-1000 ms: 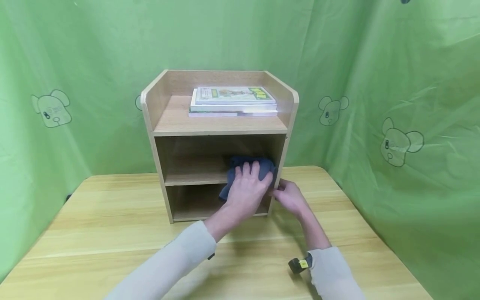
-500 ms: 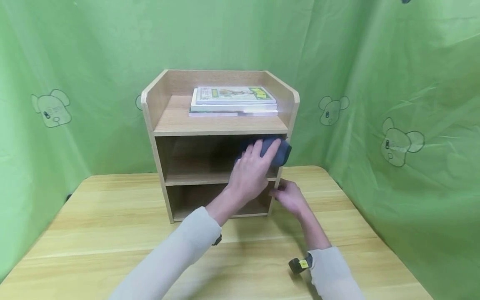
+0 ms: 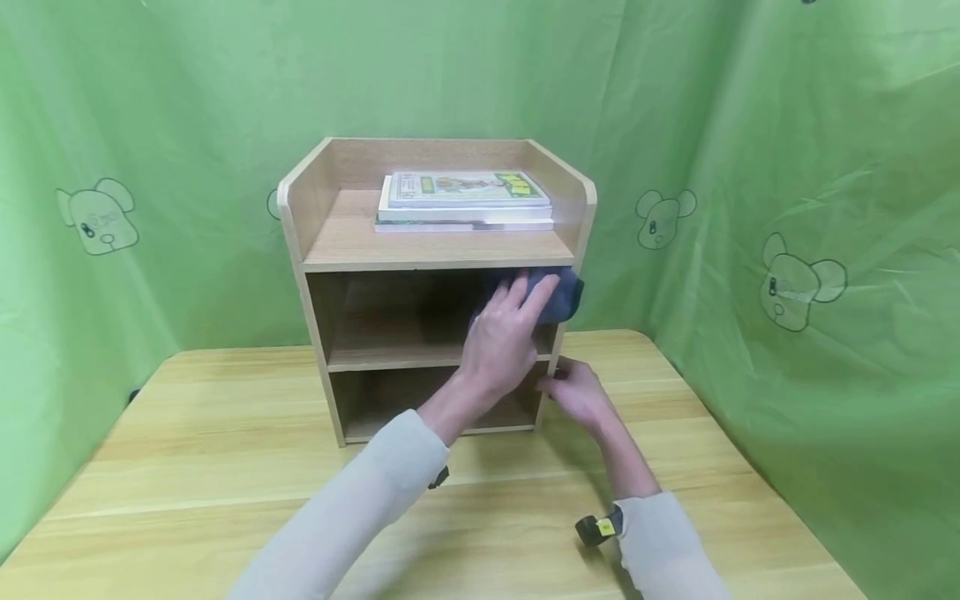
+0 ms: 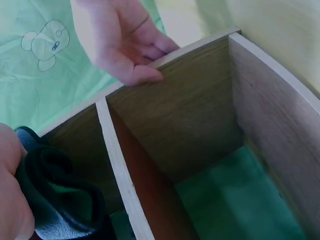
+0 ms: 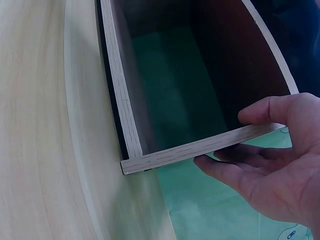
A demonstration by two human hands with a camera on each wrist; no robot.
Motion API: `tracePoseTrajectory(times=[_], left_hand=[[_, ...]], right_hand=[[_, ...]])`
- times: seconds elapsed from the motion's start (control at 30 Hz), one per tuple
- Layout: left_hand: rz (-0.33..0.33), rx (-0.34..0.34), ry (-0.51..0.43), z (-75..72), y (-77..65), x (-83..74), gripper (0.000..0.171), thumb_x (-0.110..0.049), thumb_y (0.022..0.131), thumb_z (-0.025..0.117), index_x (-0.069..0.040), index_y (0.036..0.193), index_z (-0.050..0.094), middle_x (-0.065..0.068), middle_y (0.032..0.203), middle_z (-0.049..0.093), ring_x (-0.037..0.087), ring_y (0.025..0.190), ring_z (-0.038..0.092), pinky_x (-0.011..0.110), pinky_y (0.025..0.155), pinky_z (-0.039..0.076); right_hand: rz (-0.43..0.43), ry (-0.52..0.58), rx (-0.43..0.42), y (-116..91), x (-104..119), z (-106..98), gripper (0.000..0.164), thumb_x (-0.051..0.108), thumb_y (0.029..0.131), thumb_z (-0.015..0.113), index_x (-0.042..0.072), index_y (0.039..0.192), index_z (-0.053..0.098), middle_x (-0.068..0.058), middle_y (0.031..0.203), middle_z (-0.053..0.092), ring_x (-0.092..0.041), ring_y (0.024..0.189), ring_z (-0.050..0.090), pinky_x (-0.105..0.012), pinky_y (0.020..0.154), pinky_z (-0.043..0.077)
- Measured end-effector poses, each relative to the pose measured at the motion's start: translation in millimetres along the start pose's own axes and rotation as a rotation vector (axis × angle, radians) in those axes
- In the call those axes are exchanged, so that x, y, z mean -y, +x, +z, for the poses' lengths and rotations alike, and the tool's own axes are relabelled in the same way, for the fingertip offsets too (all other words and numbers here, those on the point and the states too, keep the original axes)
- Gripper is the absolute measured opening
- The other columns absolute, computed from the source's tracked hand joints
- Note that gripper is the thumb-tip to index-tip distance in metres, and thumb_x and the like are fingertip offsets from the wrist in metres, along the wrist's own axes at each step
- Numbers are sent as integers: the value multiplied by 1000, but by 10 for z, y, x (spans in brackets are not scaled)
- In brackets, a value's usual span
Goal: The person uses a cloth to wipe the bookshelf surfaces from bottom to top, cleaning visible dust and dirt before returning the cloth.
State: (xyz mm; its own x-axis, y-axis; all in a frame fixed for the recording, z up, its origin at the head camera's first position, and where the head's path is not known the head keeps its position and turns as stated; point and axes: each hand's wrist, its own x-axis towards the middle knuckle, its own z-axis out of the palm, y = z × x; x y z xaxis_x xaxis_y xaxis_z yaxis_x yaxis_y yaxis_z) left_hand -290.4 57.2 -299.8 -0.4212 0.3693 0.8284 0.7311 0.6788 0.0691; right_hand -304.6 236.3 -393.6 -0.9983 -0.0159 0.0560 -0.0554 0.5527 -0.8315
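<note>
My left hand [image 3: 501, 343] holds a folded dark blue cloth [image 3: 564, 300] at the upper right corner of the small wooden shelf [image 3: 438, 252]. The cloth lies just under the top board and overlaps the front edge of the right side panel. In the left wrist view, the cloth [image 4: 62, 220] bunches in thick folds beneath the hand [image 4: 11, 192], whose fingertips are mostly out of sight. Lower down, my right hand [image 3: 581, 395] grips that side panel. Its thumb presses the inner face while the fingers stay outside, as the right wrist view shows of the hand [image 5: 282, 170].
Several books [image 3: 472, 192] lie stacked on the shelf's top board, between raised sides. The shelf stands on a light wooden table [image 3: 225, 467]. A green curtain [image 3: 450, 67] with mouse drawings hangs behind and to both sides.
My left hand has moved the cloth up and to the right, from over the middle board's front edge to the top right corner. My right hand has stayed on the side panel.
</note>
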Motion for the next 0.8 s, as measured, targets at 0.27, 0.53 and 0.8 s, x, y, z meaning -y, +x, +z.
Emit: tracePoseTrajectory(times=[0.27, 0.53, 0.8], left_hand=[[-43, 109, 24, 44, -119, -16, 81, 9, 67, 77, -11, 142, 53, 11, 137, 64, 32, 125, 62, 45, 105, 51], [-49, 264, 130, 93, -234, -55, 69, -5, 71, 82, -17, 135, 60, 9, 134, 65, 32, 121, 61, 49, 100, 53], [4, 317, 249, 108, -288, -52, 53, -14, 73, 83, -20, 123, 67, 7, 124, 67, 30, 112, 62, 47, 95, 52]], right_hand=[[-6, -2, -1, -13, 22, 2, 42, 15, 89, 63, -4, 127, 63, -7, 80, 60, -17, 68, 51, -31, 61, 46], [-30, -45, -21, 2, 9, -1, 27, 18, 89, 65, 0, 108, 65, -2, 72, 53, -17, 63, 48, -31, 55, 42], [-47, -19, -11, 6, 8, 15, 27, 18, 90, 65, 0, 111, 65, 0, 69, 52, -15, 60, 45, -32, 53, 40]])
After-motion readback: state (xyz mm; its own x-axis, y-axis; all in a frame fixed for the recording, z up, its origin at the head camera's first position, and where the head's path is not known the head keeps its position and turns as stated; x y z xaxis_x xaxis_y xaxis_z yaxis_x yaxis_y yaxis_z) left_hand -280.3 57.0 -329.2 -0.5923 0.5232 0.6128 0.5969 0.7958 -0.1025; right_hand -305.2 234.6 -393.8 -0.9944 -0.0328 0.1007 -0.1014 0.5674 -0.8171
